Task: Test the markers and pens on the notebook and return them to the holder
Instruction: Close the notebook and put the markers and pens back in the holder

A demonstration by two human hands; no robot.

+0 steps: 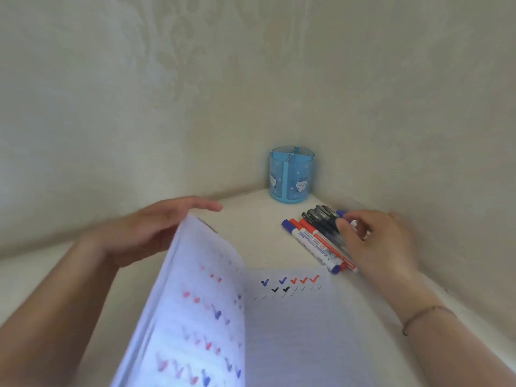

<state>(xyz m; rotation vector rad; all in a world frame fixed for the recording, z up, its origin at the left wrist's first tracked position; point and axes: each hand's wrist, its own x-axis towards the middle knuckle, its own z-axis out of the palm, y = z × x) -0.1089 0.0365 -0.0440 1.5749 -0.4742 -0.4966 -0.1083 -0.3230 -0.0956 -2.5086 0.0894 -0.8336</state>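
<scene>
Meanwhile the left hand [156,230], fingers spread flat, propped a raised notebook [279,317] page; at two o'clock the right hand [377,241] pinched among the pens [321,219], its grasp unclear.

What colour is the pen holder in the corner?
Translucent light blue with white cartoon cat faces, seen in the head view: holder.
</scene>
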